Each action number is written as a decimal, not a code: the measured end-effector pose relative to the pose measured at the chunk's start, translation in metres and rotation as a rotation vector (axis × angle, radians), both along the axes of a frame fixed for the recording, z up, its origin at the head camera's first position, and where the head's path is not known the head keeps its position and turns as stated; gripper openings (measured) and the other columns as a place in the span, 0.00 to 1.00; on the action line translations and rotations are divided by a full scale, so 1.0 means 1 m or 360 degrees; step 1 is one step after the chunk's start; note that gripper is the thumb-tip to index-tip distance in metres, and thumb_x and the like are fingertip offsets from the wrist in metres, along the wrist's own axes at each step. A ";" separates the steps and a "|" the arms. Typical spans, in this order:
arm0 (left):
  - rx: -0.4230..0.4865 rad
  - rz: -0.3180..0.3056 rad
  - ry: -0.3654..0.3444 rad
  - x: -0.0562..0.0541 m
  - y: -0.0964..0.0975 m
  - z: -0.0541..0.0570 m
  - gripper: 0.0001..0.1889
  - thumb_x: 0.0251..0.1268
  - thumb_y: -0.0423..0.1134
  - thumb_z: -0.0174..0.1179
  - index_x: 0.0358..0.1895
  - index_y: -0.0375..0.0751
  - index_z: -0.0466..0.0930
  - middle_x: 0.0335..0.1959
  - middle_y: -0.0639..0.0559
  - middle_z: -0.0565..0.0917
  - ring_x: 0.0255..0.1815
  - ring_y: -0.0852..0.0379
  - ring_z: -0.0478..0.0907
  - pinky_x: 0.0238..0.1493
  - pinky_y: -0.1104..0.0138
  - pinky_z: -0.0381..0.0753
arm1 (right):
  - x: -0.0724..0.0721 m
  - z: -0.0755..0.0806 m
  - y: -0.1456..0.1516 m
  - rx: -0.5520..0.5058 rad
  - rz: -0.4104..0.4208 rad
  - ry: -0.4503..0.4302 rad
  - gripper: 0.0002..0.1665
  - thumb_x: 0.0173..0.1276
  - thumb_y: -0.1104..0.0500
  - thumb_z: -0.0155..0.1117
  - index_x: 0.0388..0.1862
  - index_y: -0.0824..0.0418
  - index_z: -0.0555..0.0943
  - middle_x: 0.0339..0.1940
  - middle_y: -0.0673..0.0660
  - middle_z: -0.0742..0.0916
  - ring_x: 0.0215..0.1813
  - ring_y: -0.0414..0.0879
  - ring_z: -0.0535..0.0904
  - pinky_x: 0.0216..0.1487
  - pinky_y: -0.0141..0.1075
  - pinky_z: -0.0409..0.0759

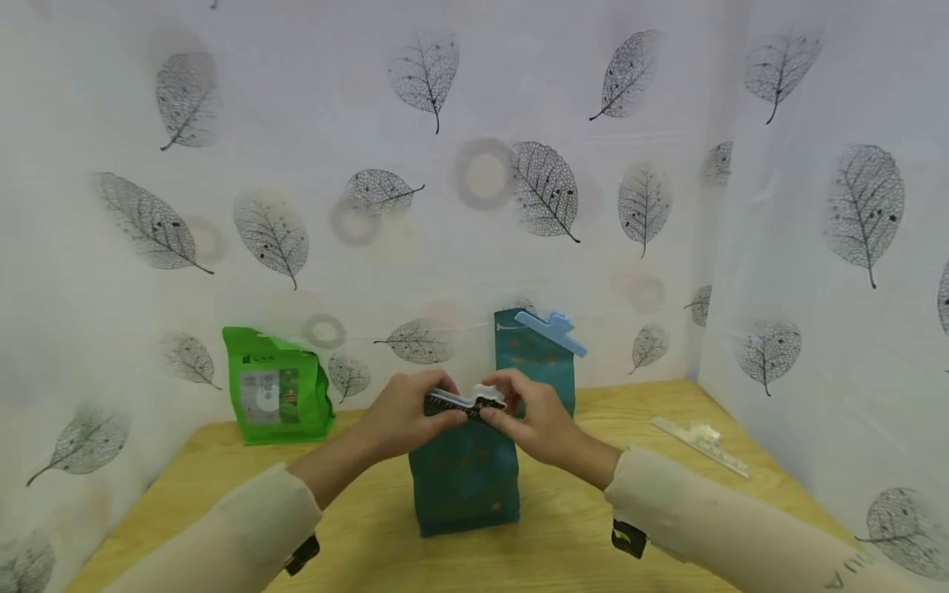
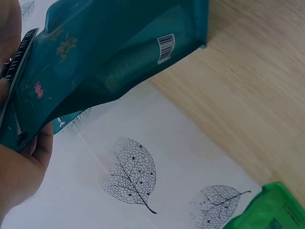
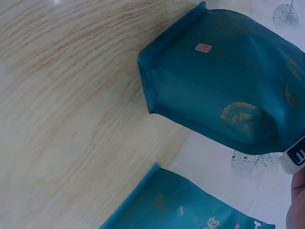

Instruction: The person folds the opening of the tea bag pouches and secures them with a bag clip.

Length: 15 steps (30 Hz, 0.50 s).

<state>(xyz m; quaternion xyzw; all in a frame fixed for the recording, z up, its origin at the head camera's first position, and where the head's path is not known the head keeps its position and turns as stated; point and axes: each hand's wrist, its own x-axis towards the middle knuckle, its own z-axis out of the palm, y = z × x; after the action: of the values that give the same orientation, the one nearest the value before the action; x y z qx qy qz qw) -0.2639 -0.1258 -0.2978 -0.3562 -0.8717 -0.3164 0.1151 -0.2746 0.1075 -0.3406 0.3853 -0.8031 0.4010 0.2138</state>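
Note:
A teal pouch point(image 1: 465, 478) stands upright in front of me, its top edge up at both hands. Across that edge lies a black-and-white sealing clip point(image 1: 467, 402) with a ruler-like row of white marks. My left hand point(image 1: 404, 416) pinches the pouch's top corner at the clip's left end. With thumb and fingers, my right hand point(image 1: 537, 418) grips the clip by its white handle part. In the left wrist view the clip's dark strip point(image 2: 19, 55) runs along the pouch point(image 2: 95, 62). In the right wrist view only the clip's end point(image 3: 294, 157) shows.
Behind stands another teal pouch point(image 1: 530, 354) with a light blue clip point(image 1: 552, 332) slanted across its top. A green pouch point(image 1: 278, 391) is at the back left. At the right, a whitish clip point(image 1: 700, 443) lies on the wooden table point(image 1: 593, 543). Leaf-print curtains point(image 1: 474, 272) enclose the table.

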 end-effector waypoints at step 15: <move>0.0014 0.0114 -0.0122 0.001 0.000 0.001 0.08 0.60 0.41 0.71 0.35 0.40 0.86 0.22 0.56 0.83 0.16 0.66 0.78 0.20 0.70 0.78 | 0.001 -0.017 0.006 0.0176 -0.0116 -0.0135 0.11 0.64 0.55 0.71 0.29 0.57 0.78 0.25 0.48 0.81 0.22 0.33 0.65 0.23 0.27 0.66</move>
<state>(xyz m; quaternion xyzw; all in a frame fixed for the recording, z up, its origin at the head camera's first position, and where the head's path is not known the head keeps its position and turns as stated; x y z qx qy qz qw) -0.2628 -0.1256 -0.2967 -0.3119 -0.8862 -0.3294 0.0944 -0.2741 0.1131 -0.3579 0.3498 -0.8458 0.3641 0.1724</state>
